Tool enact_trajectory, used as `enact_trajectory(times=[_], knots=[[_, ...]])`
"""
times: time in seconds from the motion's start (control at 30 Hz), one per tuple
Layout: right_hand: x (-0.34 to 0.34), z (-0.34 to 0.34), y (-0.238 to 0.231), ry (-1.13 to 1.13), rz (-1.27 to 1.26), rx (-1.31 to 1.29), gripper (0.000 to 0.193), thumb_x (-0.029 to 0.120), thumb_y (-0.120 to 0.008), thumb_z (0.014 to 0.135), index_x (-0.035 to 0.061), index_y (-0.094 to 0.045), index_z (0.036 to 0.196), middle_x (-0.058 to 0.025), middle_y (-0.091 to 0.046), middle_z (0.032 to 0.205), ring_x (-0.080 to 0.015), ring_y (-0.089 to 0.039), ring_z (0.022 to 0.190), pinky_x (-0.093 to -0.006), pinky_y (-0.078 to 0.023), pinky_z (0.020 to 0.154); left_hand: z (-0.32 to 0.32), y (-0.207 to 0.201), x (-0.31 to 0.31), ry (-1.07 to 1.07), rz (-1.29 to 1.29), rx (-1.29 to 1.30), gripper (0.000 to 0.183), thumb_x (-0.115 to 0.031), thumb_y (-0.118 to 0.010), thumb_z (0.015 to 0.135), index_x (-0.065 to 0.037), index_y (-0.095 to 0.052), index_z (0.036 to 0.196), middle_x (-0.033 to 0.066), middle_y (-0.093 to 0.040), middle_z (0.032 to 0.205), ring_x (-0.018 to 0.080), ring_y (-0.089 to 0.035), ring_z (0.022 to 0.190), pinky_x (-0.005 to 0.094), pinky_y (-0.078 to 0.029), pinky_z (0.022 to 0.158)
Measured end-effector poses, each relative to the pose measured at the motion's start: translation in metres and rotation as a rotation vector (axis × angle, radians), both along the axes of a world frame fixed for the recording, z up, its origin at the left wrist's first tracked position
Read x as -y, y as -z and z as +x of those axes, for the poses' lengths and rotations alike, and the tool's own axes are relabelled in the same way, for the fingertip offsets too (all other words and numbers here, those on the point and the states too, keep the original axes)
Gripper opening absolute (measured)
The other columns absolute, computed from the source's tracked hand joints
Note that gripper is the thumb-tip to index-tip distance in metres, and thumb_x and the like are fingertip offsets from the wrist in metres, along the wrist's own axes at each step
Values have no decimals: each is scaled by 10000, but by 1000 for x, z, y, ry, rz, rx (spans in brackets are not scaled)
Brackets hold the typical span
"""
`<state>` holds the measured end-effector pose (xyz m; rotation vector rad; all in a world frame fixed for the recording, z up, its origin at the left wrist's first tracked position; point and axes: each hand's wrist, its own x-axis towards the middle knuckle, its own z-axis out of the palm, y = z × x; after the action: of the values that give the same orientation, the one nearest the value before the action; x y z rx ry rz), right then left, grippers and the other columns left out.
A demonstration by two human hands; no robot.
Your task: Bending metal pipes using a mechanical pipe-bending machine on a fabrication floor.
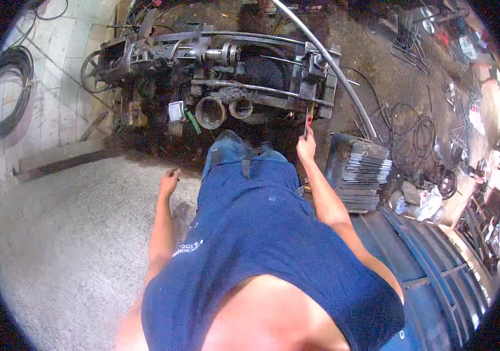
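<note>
My right hand (305, 146) is closed around the near end of a slim metal tool with a red part (309, 120). Its far end reaches the right end of a greasy metal machine (220, 54); whether it is fixed there, I cannot tell. My left hand (170, 182) hangs low on the left, above the pale floor, apart from the machine. Its fingers are loosely bent and nothing shows in them. Two round metal cups (210, 112) sit on the machine's near side, beside a small white box (177, 110) and a green piece (193, 122).
Close to my right forearm stands a dark container (343, 153) with a stack of thin metal rods (367, 169). A long grey pipe (340, 76) slants over the machine's right end. Blue metal panels (419, 251) lie at the lower right. A black coil (24, 64) is at the left wall.
</note>
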<state>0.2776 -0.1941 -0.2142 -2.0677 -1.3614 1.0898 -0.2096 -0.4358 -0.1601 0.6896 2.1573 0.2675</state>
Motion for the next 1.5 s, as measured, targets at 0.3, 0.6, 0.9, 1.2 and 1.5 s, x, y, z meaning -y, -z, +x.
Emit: enact_trajectory(times=[0.3, 0.6, 0.9, 1.2, 1.5], knots=[[44, 25, -66, -11, -178, 25, 266, 240, -538, 920, 41, -600, 1086, -221, -653, 930, -409, -613, 906, -453, -465, 792, 3, -60, -155, 267, 275, -138, 409, -316, -638, 858, -9, -637, 1129, 202, -680, 981, 311, -670, 914, 368, -516, 816], [77, -24, -147, -209, -202, 2, 292, 263, -461, 979, 29, -563, 1119, -202, -633, 977, -345, -612, 927, -405, -465, 807, -52, -70, -240, 442, 444, -90, 398, -224, -633, 850, 33, -606, 1152, 196, -667, 1026, 285, -674, 866, 360, -523, 801], [-49, -330, -211, -276, -126, -400, 256, 273, -442, 1007, 84, -567, 1127, 78, -351, 607, -32, -303, 436, -215, -231, 385, -210, -86, -272, 499, 600, -63, 409, -285, -637, 860, 12, -618, 1141, 197, -632, 1133, 318, -636, 966, 385, -499, 873], [-98, -604, -244, -237, -285, -550, 388, 168, -404, 998, 146, -394, 1385, 35, -376, 645, -62, -326, 458, -235, -282, 386, -427, -108, -372, 446, 913, -402, 370, -297, -626, 853, 2, -658, 1069, 208, -643, 1083, 369, -596, 1035, 424, -475, 905], [-104, -689, -209, -28, -269, -375, 493, 96, -389, 936, 113, -370, 1428, -11, -445, 612, -118, -403, 445, -276, -347, 373, -570, -54, -485, 183, 109, -31, 795, -622, -540, 837, 72, -540, 1224, 294, -585, 1175, 387, -580, 1100, 486, -450, 932]])
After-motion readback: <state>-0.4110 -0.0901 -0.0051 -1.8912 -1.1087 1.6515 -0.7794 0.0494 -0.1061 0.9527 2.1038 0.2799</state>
